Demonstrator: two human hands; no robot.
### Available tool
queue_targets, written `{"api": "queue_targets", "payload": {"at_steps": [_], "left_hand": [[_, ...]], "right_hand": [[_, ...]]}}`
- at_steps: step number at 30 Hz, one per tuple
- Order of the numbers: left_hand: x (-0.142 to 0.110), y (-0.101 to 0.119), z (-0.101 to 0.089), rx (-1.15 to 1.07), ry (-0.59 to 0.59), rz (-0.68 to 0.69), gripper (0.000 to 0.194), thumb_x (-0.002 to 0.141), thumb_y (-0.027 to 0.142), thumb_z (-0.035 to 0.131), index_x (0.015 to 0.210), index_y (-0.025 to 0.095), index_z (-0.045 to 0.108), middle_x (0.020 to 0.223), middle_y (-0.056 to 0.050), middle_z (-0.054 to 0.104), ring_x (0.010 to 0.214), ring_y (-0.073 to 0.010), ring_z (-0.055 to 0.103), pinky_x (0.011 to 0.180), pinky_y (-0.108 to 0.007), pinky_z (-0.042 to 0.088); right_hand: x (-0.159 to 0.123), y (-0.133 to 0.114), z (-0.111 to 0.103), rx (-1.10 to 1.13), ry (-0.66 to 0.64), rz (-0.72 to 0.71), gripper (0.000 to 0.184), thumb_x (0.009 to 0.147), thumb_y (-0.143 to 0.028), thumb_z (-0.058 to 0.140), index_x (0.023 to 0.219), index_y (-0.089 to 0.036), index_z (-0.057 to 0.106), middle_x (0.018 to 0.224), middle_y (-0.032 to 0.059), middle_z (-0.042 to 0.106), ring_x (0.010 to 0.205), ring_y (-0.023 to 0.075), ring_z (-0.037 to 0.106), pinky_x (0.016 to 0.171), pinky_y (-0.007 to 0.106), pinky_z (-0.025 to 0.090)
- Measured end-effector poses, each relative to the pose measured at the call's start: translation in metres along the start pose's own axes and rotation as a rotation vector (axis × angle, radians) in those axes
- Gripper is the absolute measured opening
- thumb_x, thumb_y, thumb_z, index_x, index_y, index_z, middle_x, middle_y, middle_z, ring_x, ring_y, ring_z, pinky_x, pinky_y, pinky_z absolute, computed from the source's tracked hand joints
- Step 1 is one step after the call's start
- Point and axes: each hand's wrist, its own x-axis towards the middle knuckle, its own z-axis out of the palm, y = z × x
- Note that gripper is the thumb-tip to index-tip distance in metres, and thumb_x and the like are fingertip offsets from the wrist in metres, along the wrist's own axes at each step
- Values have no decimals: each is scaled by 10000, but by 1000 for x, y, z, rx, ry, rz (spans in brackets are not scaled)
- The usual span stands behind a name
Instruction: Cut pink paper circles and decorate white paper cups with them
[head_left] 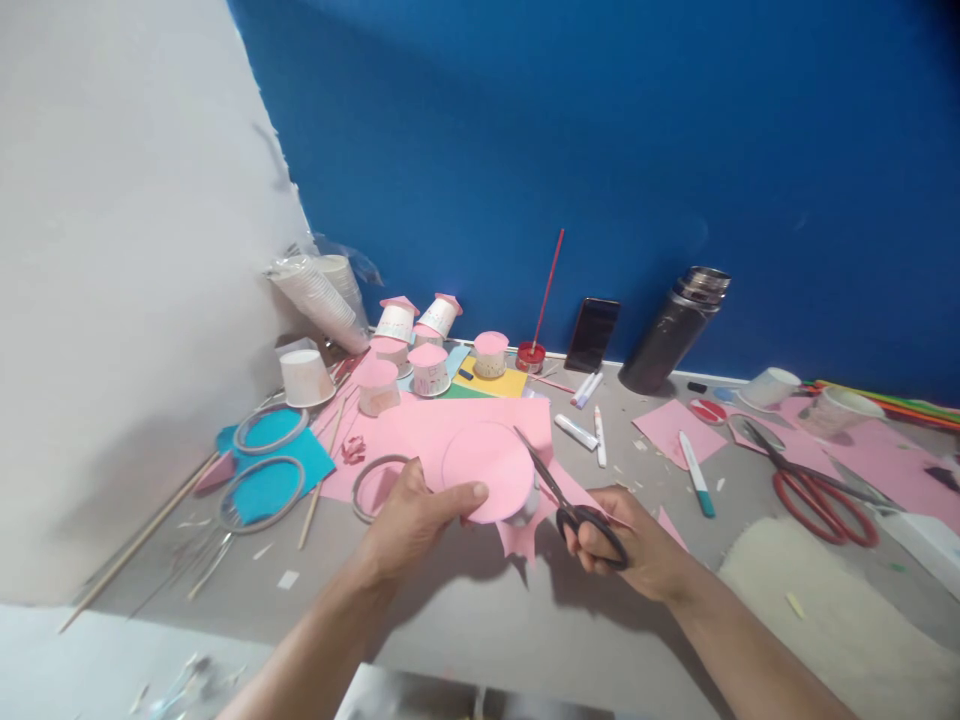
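Observation:
My left hand (416, 510) pinches a round of pink paper (491, 465), its thumb lying on top near the lower left edge. A drawn outline runs along the rim of the round. Jagged offcuts hang from its lower right side, and a pale thing partly shows beneath, too hidden to name. My right hand (634, 540) has its fingers in the handles of dark scissors (549, 474), whose blades point up and left by the round's right edge. Pink paper (600, 500) also shows beside the right hand. Behind the round lies a larger pink sheet (525, 413).
Several pink-topped paper cups (430, 371) stand at the back. A black flask (671, 335), a phone (592, 335) and markers (576, 433) are beyond my hands. Red-handled scissors (821, 505) lie right; grey hoops (262, 492) and sticks (142, 535) lie left.

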Motion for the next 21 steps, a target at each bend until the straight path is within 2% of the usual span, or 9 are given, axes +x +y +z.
{"api": "queue_targets", "payload": {"at_steps": [5,10,14,21], "left_hand": [[1,-2,-1,28,-10,16,407,631,331,901,925,128,706,671,-52,702,705,-243,684,702,-347,530],[0,10,3,66,-3,23,370,627,345,887,871,141,698,704,-45,707,653,-196,634,608,-294,488],[-2,15,5,60,37,17,372,600,330,884,849,148,676,731,-40,713,649,-187,627,590,-286,483],[1,8,-4,104,79,1,481,607,319,887,996,137,670,825,-66,744,737,-238,684,661,-332,516]], "right_hand": [[-1,-1,0,-15,16,20,302,732,-371,758,648,-151,569,550,-24,534,497,68,413,467,197,262],[-2,-3,1,-23,5,1,477,706,-550,821,652,-154,559,562,-19,536,510,76,428,468,204,262],[0,2,-2,-15,-7,0,489,711,-565,831,662,-148,580,579,-6,568,518,82,449,472,207,266],[-1,2,-3,-23,-50,-3,545,715,-640,813,676,-135,612,556,-10,553,513,78,429,479,206,277]]}}
